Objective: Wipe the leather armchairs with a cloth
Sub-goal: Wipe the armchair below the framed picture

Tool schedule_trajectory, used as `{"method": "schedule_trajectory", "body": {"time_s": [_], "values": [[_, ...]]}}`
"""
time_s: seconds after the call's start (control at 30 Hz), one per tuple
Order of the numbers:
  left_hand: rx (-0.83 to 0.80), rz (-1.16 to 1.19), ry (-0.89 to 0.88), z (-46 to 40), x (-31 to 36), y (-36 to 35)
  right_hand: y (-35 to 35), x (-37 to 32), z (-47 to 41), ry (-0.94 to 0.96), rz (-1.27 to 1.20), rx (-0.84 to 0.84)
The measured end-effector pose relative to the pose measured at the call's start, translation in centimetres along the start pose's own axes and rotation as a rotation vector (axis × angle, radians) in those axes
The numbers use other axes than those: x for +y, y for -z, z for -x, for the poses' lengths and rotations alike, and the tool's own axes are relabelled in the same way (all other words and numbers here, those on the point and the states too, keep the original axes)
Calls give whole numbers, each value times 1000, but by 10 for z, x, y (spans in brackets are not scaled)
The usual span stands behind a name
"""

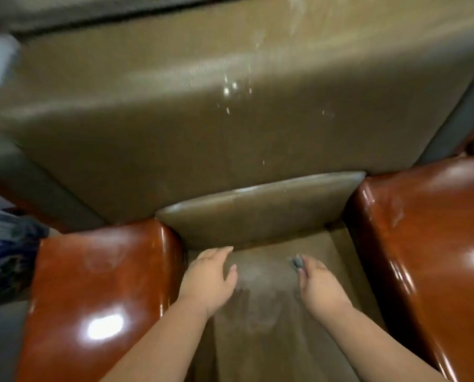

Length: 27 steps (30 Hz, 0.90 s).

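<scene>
Down on the armchair seat (260, 312), both hands work. Right hand (317, 285) pinches a small grey cloth (297, 262), mostly hidden in the fingers, near the seat's back edge. Left hand (208, 274) lies spread, fingers straight, flat on the seat by the glossy brown armrest (97, 285). Cloth looks soft, light, easily bunched; likely best held wadded under the palm. Leather appears smooth, slick and firm, so a pressed cloth should glide.
</scene>
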<state>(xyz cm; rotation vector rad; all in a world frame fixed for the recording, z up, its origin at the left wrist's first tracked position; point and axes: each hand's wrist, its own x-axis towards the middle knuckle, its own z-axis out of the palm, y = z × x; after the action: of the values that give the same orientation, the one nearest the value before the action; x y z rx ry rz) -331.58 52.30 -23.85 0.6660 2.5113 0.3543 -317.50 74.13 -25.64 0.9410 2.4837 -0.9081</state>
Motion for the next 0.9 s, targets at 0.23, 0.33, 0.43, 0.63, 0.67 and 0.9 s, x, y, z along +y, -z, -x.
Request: {"method": "schedule_trajectory", "body": {"time_s": [0.23, 0.33, 0.43, 0.63, 0.67, 0.9], "values": [[505, -15, -131, -7, 37, 209, 172, -146, -1, 401, 16, 270], [646, -59, -143, -12, 25, 286, 217, -207, -8, 496, 40, 354], [712, -24, -76, -23, -4, 348, 241, -263, -18, 583, 102, 389], [701, 39, 158, -74, -83, 397, 238, -352, -57, 661, 328, 303], [674, 47, 187, -86, -93, 395, 232, -362, -66, 659, 342, 296], [667, -226, 220, -146, -144, 344, 175, -403, -135, 664, 391, 257]]}}
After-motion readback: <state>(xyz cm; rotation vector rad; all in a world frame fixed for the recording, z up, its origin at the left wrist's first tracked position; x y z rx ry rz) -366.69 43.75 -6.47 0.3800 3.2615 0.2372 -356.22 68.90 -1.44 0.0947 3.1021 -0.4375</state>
